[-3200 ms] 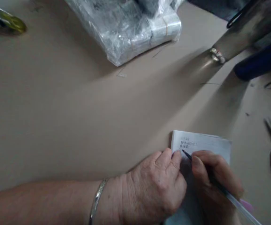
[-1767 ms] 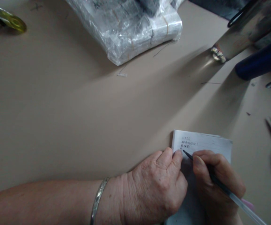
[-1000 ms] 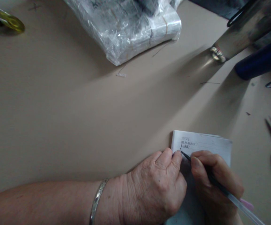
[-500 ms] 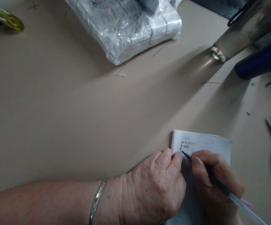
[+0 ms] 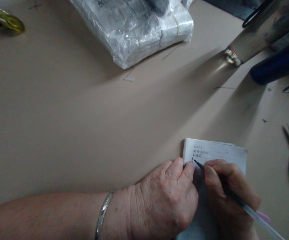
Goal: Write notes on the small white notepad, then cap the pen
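1. Barely moved: pen (image 5: 246, 210) tip still at pad's (image 5: 221, 151) left margin.
2. R hand (image 5: 230, 193) clamped on pen; L hand (image 5: 169, 200) curled, pinning pad on table (image 5: 84, 116).
3. Best: light strokes, L pressing firm.

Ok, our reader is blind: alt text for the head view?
The right hand holds a pen, tip on a small lined notepad that the left hand steadies on a tan table; a plastic-wrapped bundle lies beyond.
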The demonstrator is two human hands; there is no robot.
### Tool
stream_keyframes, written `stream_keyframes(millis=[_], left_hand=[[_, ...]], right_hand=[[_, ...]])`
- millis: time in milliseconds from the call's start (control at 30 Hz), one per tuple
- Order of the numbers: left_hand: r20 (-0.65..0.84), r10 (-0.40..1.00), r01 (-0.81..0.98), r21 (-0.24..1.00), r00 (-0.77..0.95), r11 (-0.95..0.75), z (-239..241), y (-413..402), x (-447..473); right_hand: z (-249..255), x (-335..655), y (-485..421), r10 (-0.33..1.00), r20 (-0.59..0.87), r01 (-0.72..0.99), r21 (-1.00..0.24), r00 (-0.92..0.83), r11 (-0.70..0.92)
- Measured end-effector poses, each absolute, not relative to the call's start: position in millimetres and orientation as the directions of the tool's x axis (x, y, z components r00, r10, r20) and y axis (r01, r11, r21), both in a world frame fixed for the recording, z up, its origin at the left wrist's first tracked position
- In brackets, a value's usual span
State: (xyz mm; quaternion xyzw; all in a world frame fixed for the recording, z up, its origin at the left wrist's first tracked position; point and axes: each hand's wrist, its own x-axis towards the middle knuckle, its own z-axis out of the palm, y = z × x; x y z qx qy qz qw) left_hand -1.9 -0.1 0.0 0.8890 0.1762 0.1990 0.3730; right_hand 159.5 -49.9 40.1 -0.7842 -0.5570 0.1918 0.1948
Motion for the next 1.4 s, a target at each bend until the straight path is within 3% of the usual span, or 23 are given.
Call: stream_keyframes(millis=[1400], left_hand=[[0.242,0.458,0.140,0.743,0.855,-0.654,0.8,2.6,-1.6]], right_hand=[[39.9,160.5,-49.1,0.956,-0.083,0.800,-0.530,0.281,-0.282]])
